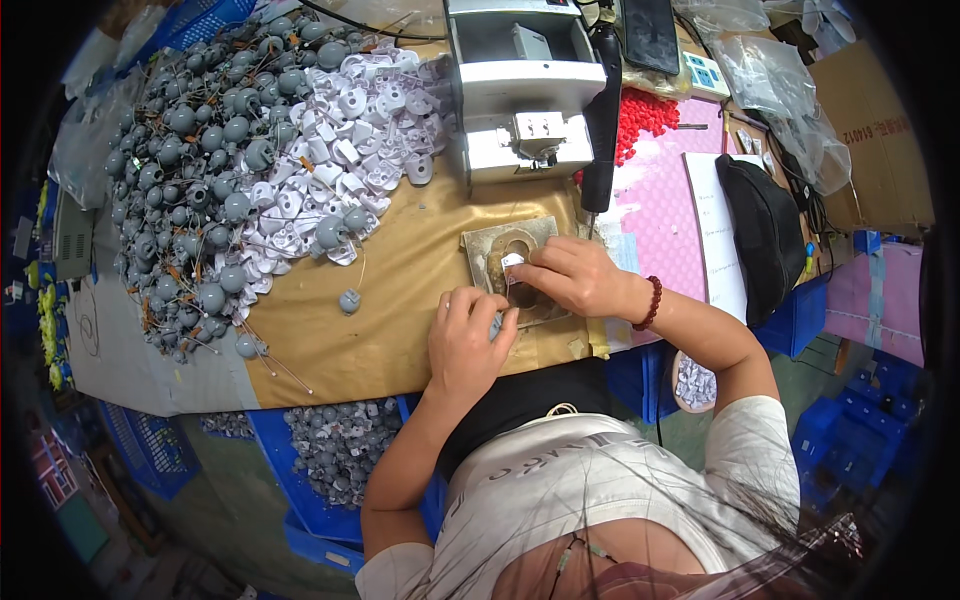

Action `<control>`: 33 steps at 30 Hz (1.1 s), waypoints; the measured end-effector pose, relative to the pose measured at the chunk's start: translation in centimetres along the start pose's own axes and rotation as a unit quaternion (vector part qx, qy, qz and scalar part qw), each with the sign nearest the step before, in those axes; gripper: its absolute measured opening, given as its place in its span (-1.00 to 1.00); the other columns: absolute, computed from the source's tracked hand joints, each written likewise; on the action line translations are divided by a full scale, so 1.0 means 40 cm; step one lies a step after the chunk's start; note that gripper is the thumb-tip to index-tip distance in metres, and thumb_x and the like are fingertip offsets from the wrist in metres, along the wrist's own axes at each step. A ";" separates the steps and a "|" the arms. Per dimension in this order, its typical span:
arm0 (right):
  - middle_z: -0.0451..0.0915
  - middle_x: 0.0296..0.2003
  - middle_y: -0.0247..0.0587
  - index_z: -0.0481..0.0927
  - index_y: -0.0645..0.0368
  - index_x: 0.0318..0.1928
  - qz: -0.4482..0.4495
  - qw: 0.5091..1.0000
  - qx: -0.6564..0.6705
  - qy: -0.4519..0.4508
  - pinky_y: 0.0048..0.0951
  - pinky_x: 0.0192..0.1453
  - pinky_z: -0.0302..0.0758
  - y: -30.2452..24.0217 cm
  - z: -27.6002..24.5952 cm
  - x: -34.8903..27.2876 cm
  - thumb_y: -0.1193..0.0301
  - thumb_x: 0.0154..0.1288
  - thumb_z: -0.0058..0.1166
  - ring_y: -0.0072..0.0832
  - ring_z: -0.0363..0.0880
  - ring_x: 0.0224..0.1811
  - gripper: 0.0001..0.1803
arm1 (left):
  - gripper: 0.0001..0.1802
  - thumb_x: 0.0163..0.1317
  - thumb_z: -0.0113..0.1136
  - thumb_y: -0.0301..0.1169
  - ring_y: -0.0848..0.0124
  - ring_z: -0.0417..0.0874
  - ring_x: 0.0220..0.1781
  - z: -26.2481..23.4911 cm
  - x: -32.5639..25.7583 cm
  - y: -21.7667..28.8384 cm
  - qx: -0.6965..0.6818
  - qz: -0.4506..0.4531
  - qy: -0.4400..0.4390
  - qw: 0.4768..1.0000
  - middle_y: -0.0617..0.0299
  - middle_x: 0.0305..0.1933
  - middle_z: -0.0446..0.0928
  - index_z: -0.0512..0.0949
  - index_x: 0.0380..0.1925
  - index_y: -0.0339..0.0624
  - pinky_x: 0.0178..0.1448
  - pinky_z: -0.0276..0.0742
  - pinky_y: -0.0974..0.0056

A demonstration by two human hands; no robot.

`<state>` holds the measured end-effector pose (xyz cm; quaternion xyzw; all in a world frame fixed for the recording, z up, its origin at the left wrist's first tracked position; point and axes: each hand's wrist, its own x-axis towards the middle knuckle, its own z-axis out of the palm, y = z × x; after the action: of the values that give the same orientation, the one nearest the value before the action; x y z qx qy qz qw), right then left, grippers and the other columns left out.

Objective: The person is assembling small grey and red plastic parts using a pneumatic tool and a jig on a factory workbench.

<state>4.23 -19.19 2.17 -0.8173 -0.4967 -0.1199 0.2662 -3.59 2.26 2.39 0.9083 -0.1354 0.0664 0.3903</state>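
Hair (805,538) hangs below block (480,243); over it, right grip (580,275) pinches white piece (512,259), left grip (466,335) grey part (496,325) alongside; likely positioning, needing alignment next.

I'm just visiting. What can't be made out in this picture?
- Head view: grey piece, mostly covered by the left grip.
- Head view: white piece, partly covered by the right grip.
- Head view: blue tray, its far end hidden under the tabletop.
- Head view: cardboard box, cut off by the picture's dark rim.
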 end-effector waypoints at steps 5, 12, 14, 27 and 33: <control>0.53 -0.28 -0.24 0.63 0.19 0.01 0.037 0.997 -0.024 -0.065 -0.34 -0.28 0.54 -0.023 -0.006 0.001 0.43 0.03 0.19 -0.32 0.56 -0.30 -0.56 | -0.81 0.08 0.43 -0.44 0.11 0.55 -0.18 0.002 0.001 0.001 -0.006 0.005 -0.011 1.000 0.14 -0.24 0.49 0.61 -0.32 -0.15 -0.11 0.52 0.07; 0.51 -0.28 -0.25 0.61 0.21 0.05 0.023 0.987 -0.073 -0.143 -0.36 -0.27 0.54 -0.042 -0.031 0.017 0.41 0.11 0.11 -0.33 0.56 -0.25 -0.56 | -0.78 0.08 0.42 -0.46 0.06 0.54 -0.07 -0.028 0.003 -0.014 0.026 -0.034 -0.014 0.999 0.09 -0.17 0.51 0.63 -0.25 -0.18 0.01 0.49 0.05; 0.50 -0.30 -0.22 0.61 0.28 0.00 0.014 0.987 -0.067 -0.147 -0.33 -0.25 0.55 -0.041 -0.044 0.016 0.42 0.10 0.12 -0.31 0.56 -0.26 -0.59 | -0.74 0.09 0.42 -0.42 0.02 0.48 0.10 -0.038 0.004 -0.015 0.076 -0.048 -0.008 0.996 0.09 -0.03 0.50 0.64 -0.19 -0.13 0.16 0.40 -0.05; 0.57 -0.19 -0.17 0.65 0.09 0.14 0.175 0.953 0.063 -0.238 -0.31 -0.14 0.63 -0.023 -0.079 0.010 0.53 0.13 0.21 -0.20 0.63 -0.15 -0.51 | -0.51 0.15 0.37 -0.30 -0.08 0.22 0.49 0.033 0.004 0.023 0.264 0.076 0.002 0.962 0.20 0.38 0.41 0.61 0.14 0.08 0.44 0.05 -0.44; 0.61 -0.04 -0.16 0.64 0.20 0.06 0.326 0.896 0.249 -0.172 -0.40 0.05 0.63 0.051 -0.132 -0.030 0.59 0.18 0.30 -0.30 0.64 0.01 -0.61 | -0.50 0.14 0.33 -0.46 0.08 0.46 0.35 0.056 0.010 -0.030 0.178 0.111 -0.037 0.977 0.03 0.23 0.52 0.58 0.15 -0.14 0.34 0.35 -0.11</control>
<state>5.81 -23.74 5.36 -0.8486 -0.2535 0.2434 0.3953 -2.81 1.35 0.13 0.9443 -0.2356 0.0986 0.2077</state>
